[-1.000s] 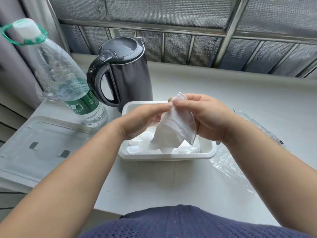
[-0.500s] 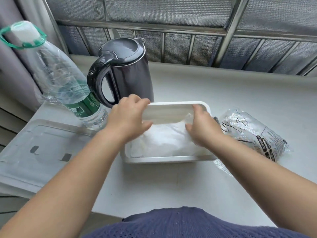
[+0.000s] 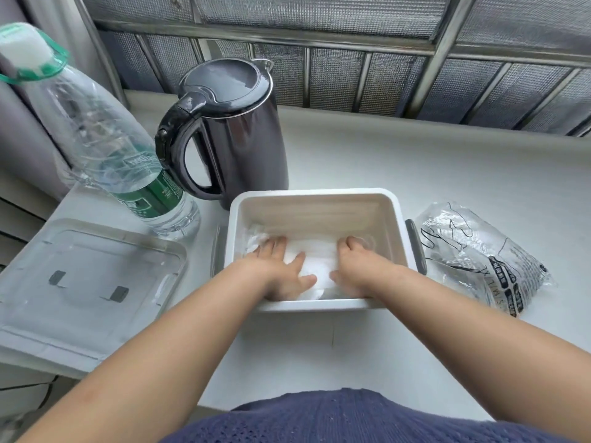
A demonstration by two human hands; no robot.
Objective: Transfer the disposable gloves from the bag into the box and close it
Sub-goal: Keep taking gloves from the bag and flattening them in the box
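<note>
— What stands on my worktop (image 3: 431,174)?
— One rectangular white plastic box (image 3: 315,199), with one soft, crinkled white stack of gloves (image 3: 316,255) on its floor. Both your hands are inside. Your left hand (image 3: 281,270) lies flat, fingers spread, pressing the stack. Your right hand (image 3: 355,266) presses beside it, palm down.
— And around it?
— One crumpled clear printed bag (image 3: 479,254) on the right, one flat clear lid (image 3: 86,282) on the left, one glossy dark kettle (image 3: 236,139), and one clear ribbed bottle (image 3: 105,139).
</note>
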